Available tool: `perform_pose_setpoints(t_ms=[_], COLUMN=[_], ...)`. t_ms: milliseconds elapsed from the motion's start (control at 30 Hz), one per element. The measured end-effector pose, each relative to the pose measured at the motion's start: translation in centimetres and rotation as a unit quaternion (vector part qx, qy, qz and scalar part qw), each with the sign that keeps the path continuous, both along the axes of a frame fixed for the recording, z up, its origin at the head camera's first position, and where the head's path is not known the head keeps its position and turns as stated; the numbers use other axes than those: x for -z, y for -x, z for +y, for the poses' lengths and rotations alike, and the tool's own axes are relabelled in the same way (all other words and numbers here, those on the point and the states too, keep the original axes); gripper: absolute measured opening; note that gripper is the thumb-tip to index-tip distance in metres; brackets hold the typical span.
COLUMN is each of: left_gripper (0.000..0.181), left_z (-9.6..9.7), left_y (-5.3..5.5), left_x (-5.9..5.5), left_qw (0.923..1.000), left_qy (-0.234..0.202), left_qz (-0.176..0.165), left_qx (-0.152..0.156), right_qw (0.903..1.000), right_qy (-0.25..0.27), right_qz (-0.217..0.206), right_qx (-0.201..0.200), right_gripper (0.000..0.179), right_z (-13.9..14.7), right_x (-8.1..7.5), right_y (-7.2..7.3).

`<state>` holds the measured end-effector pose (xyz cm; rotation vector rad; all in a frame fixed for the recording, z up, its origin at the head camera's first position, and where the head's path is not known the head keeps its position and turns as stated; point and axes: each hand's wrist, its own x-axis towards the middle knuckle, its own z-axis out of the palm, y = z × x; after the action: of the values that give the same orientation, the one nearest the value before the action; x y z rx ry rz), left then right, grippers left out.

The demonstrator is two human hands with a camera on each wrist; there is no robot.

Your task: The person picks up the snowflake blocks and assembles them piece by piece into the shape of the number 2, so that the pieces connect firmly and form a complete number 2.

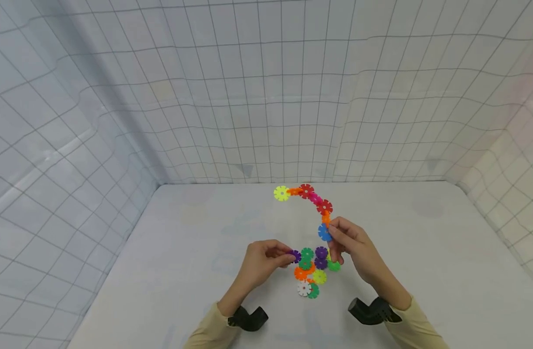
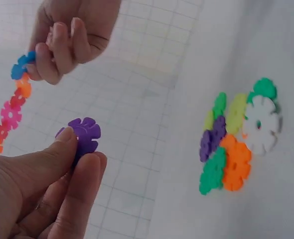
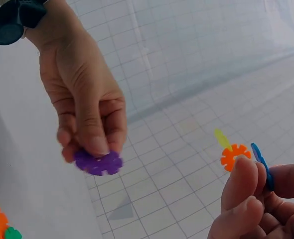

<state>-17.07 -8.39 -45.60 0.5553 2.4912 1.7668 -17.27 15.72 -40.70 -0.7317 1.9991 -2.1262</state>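
Pinched between thumb and fingers of the left hand (image 1: 266, 261): purple notched disc (image 2: 88, 132). Pinched likewise by the right hand (image 1: 355, 245): blue disc (image 1: 324, 232), at the near end of a chain (image 1: 324, 207) of notched discs. From the blue disc, running far, then curving left through orange, red, pink, red and orange to a yellow disc (image 1: 282, 193) at the far left end. Seen almost edge-on in the right wrist view: the same blue disc. On the tabletop (image 1: 196, 271), between the hands and nearer than the yellow end: cluster of discs (image 1: 300, 273), touching or overlapping. Within it, green discs (image 1: 307, 253) at far left, purple pair (image 1: 321, 262) to their right, yellow-green disc (image 1: 320, 277) nearer, white disc (image 1: 304, 289) at the near side. Interlocking within the cluster: cannot tell. Beyond the tabletop's far edge: gridded sheet (image 1: 257, 121).
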Motion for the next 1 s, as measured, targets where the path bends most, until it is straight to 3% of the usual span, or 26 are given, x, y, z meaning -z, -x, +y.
perform_pose_setpoints(t_ms=[167,333,533,767,867,1000], left_gripper=[0.015,0.015,0.015,0.013,0.011,0.008], left_z=[0.4,0.6,0.6,0.7,0.8,1.1], left_y=[-1.0,-1.8,-2.2,-2.5,-2.8,-3.4], left_x=[-1.7,-2.7,-3.4,-3.8,-4.1,-5.1], left_qw=[0.9976,0.9941,0.9915,0.9913,0.9907,0.9889], left_qy=[-0.067,-0.107,-0.129,-0.131,-0.136,-0.148], left_qz=[-0.015,-0.014,-0.002,-0.005,-0.008,0.015], left_qx=[0.002,0.011,0.016,0.010,0.003,0.002], right_qw=[0.9991,0.9962,0.9908,0.9785,0.9781,0.9874], right_qy=[0.025,0.046,0.068,0.107,0.110,0.080], right_qz=[-0.005,-0.009,-0.037,-0.040,-0.044,-0.027], right_qx=[-0.033,-0.073,-0.111,-0.172,-0.171,-0.134], right_gripper=[0.017,0.018,0.022,0.030,0.029,0.024], right_z=[0.1,0.1,0.3,0.4,0.3,0.1], right_x=[0.0,0.1,-0.3,-0.4,-0.5,-0.4], right_y=[-0.1,-0.2,-0.3,-0.3,-0.4,-0.4])
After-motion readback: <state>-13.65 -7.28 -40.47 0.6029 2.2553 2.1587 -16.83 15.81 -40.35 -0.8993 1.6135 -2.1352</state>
